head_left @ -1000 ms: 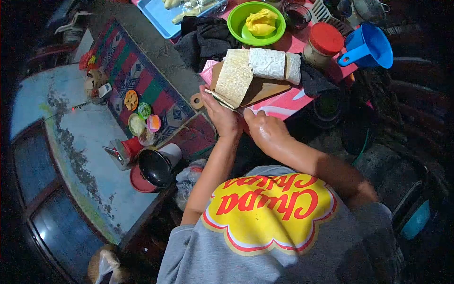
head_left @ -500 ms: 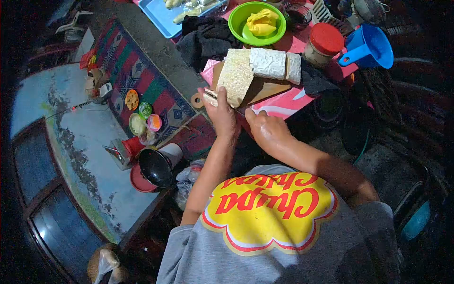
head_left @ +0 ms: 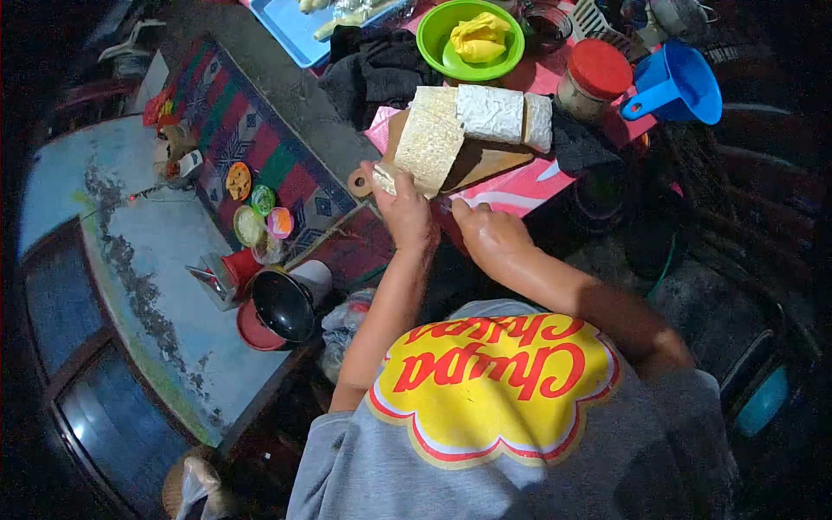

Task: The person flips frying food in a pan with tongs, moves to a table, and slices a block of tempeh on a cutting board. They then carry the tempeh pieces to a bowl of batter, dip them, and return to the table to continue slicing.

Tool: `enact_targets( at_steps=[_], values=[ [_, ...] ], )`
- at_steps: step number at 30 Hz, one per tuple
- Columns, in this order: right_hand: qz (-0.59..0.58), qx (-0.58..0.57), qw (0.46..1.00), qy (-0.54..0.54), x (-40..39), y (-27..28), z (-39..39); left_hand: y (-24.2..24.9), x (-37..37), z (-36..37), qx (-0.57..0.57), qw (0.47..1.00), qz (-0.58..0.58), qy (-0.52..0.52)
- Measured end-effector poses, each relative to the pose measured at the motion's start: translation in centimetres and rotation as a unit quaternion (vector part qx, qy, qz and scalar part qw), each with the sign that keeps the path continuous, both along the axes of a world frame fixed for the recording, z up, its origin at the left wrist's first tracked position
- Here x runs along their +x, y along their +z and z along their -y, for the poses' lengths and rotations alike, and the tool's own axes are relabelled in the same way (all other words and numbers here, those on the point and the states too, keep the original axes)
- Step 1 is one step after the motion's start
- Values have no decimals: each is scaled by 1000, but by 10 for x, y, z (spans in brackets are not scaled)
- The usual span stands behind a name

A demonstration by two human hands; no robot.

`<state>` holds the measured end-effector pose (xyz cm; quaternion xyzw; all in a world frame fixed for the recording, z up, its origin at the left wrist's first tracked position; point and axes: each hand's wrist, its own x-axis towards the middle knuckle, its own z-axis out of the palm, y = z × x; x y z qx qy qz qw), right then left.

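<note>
A pale slab of tempeh (head_left: 431, 130) lies over a wooden cutting board (head_left: 485, 166), with two white blocks of tempeh (head_left: 490, 113) beside it. My left hand (head_left: 406, 212) is closed around a thin cut slice of tempeh (head_left: 384, 180) at the slab's near left corner, by the board's round handle. My right hand (head_left: 492, 234) is closed in a fist just right of the slab's near edge, around what appears to be a knife (head_left: 445, 206); only a sliver shows, and the fingers cover its handle.
Behind the board stand a green bowl (head_left: 439, 26) with a yellow bag, a red-lidded jar (head_left: 598, 74) and a blue dipper (head_left: 676, 85). Dark cloth (head_left: 373, 74) lies to the left. A black wok (head_left: 284, 305) and small bowls (head_left: 250, 225) are further left.
The slice in my left hand has tilted and shows more of its flat face. My right hand has barely moved; the slab and blocks stay in place.
</note>
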<state>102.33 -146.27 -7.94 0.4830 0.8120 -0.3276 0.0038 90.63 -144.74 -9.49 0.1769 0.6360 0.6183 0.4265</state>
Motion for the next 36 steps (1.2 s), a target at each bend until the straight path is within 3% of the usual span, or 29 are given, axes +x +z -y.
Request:
enact_targets(
  at_steps=[6,18,23,28,32,36],
  values=[
    [-6,-10,1000,0,-7,-5,-8,-3,-2,2,-1,999,-40,-25],
    [6,-34,999,-1,-8,-17,-8,2,2,1,17,1000,14,14],
    [2,14,1000,-2,-6,-26,-5,1,4,2,32,998,42,23],
    [15,-4,1000,2,-10,-34,-9,5,5,0,21,999,14,23],
    [-30,-66,997,8,19,-41,8,4,4,0,29,999,19,38],
    [-3,-32,999,-3,45,-40,27,2,2,0,12,999,-7,32]
  ],
)
